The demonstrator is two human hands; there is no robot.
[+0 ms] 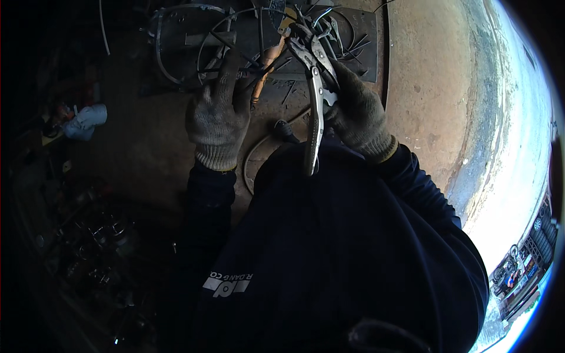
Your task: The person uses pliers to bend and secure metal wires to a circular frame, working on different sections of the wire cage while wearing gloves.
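A pair of silver locking pliers stands upright in front of me, its jaws up among metal rods and its handles down toward my body. My right hand, in a grey knit glove, is closed on the pliers from the right; some of its fingers are hidden behind them. My left hand, gloved alike, is over the near edge of the work surface with its index finger stretched forward and thumb apart. Between the hands lies a tool with an orange-brown wooden handle. A bent metal hoop is beyond my left hand.
Thin rods and offcuts litter the dark metal work plate. Below it, a curved hose or cable and a dark shoe show on the brown floor. Shadowed metal parts stand at left; bright ground lies at right.
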